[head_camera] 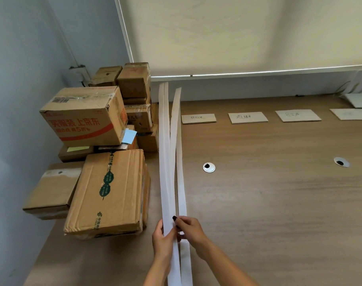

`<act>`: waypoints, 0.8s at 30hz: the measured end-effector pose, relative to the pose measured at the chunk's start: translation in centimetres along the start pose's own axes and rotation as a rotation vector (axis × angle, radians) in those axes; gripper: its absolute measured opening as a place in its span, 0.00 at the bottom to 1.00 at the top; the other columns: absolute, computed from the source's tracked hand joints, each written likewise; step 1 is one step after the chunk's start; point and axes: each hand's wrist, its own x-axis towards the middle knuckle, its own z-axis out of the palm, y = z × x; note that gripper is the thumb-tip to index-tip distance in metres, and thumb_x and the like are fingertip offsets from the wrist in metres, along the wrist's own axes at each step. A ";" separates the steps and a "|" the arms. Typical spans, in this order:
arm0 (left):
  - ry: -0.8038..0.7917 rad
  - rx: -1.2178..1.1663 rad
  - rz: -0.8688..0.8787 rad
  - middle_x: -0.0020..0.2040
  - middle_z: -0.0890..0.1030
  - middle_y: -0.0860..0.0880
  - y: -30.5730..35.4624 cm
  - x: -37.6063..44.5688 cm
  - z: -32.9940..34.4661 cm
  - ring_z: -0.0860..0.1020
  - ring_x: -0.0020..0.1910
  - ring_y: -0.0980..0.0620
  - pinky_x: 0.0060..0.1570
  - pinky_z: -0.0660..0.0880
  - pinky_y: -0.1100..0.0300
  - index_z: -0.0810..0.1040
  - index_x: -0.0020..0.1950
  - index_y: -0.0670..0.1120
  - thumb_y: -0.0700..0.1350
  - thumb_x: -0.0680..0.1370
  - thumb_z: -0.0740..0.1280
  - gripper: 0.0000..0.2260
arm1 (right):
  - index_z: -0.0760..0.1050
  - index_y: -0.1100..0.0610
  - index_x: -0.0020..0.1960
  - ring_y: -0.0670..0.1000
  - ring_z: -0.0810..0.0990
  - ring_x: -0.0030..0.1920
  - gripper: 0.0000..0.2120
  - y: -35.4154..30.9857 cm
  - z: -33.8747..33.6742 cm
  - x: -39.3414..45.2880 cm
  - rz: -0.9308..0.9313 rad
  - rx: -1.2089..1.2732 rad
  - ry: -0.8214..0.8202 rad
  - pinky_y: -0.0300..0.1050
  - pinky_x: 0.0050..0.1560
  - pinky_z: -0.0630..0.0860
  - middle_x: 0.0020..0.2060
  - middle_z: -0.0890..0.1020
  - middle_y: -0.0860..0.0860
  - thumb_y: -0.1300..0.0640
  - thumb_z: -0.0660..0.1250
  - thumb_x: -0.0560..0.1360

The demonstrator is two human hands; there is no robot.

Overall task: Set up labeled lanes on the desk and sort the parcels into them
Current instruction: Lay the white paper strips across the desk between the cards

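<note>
A: The parcels [105,190], stacked at the desk's [279,193] left, look bulky and stiff; we'd lift those from underneath, both sides.

B: We hold the white strips [169,153]; limp, light; left hand [161,236] and right hand [188,228] pinch their near ends.

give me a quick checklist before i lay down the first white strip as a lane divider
1. Strips in hand: ok, left hand and right hand both grip the white strips.
2. One strip singled out: not ok, several are bunched and crossing.
3. Label cards placed: ok, four in a row along the far side.
4. Labels readable: cannot tell, the writing is too faint.
5. Lane area of desk: ok, only two cable grommets.
6. Parcels out of the lanes: ok, stacked at left.
</note>
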 end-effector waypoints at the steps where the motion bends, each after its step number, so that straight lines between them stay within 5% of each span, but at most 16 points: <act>1: -0.002 -0.001 0.011 0.52 0.81 0.43 0.2 -0.3 0.2 0.80 0.50 0.42 0.46 0.81 0.48 0.75 0.60 0.44 0.39 0.76 0.68 0.13 | 0.81 0.63 0.48 0.48 0.80 0.35 0.10 -0.2 -0.1 -0.2 -0.025 0.005 -0.005 0.39 0.36 0.75 0.38 0.83 0.52 0.60 0.62 0.78; 8: -0.059 0.035 0.085 0.52 0.81 0.48 1.0 -2.7 1.9 0.80 0.50 0.47 0.51 0.80 0.50 0.76 0.59 0.47 0.40 0.75 0.69 0.13 | 0.82 0.58 0.43 0.46 0.80 0.36 0.05 -1.0 -2.8 -2.1 -0.073 0.024 0.136 0.35 0.36 0.76 0.37 0.84 0.51 0.64 0.67 0.74; 13: -0.085 0.017 0.079 0.52 0.81 0.48 1.3 -5.1 5.0 0.80 0.49 0.47 0.48 0.78 0.55 0.76 0.58 0.46 0.38 0.75 0.68 0.12 | 0.82 0.57 0.43 0.51 0.82 0.42 0.04 -1.6 -7.3 -3.4 -0.089 0.035 0.237 0.43 0.46 0.78 0.40 0.85 0.52 0.60 0.68 0.74; 20: -0.058 -0.025 0.078 0.47 0.82 0.45 1.9 -8.2 10.8 0.81 0.45 0.46 0.37 0.80 0.59 0.78 0.53 0.43 0.33 0.74 0.68 0.10 | 0.82 0.59 0.46 0.47 0.77 0.34 0.06 -2.3 -17.8 -4.5 -0.103 -0.098 0.325 0.34 0.34 0.72 0.38 0.83 0.52 0.60 0.66 0.76; 24: 0.011 -0.024 0.093 0.48 0.81 0.44 1.6 -9.9 14.5 0.80 0.47 0.45 0.41 0.80 0.56 0.77 0.56 0.44 0.34 0.74 0.69 0.12 | 0.82 0.62 0.46 0.47 0.74 0.34 0.06 -2.2 -23.9 -4.6 -0.071 -0.144 0.305 0.33 0.34 0.71 0.38 0.81 0.53 0.60 0.67 0.76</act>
